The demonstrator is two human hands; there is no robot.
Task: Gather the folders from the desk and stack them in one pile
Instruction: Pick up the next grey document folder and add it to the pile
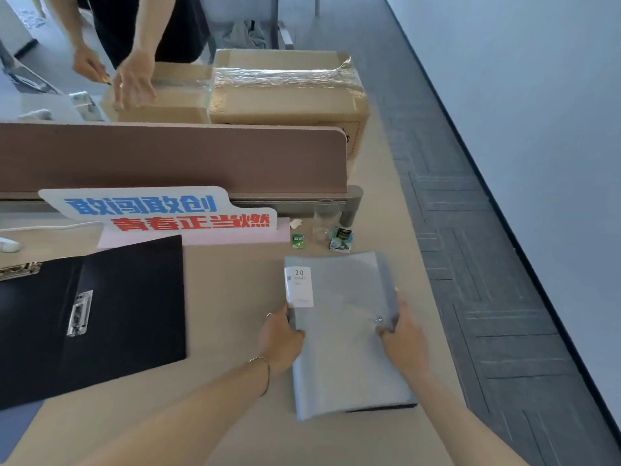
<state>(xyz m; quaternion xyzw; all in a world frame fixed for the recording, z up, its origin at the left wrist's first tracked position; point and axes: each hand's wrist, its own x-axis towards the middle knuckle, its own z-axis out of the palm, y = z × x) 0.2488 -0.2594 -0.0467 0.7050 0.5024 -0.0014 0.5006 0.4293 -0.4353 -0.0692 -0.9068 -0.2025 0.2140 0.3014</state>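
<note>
A grey translucent folder (342, 334) with a white label reading 20 lies near the desk's right edge, on top of a dark folder whose edge (379, 409) shows beneath it. My left hand (280, 338) grips its left edge and my right hand (403, 341) grips its right edge. A black clip folder (127, 311) lies open flat on the left of the desk, with a metal clip inside. A blue folder corner (16, 425) peeks out under it at the lower left.
A sign with blue and red characters (158, 210) leans on a pink foam block against the brown divider (168, 156). A clear glass (324, 220) and small packets stand behind the grey folder. Beyond the divider another person handles cardboard boxes (285, 89). The desk's edge runs close on the right.
</note>
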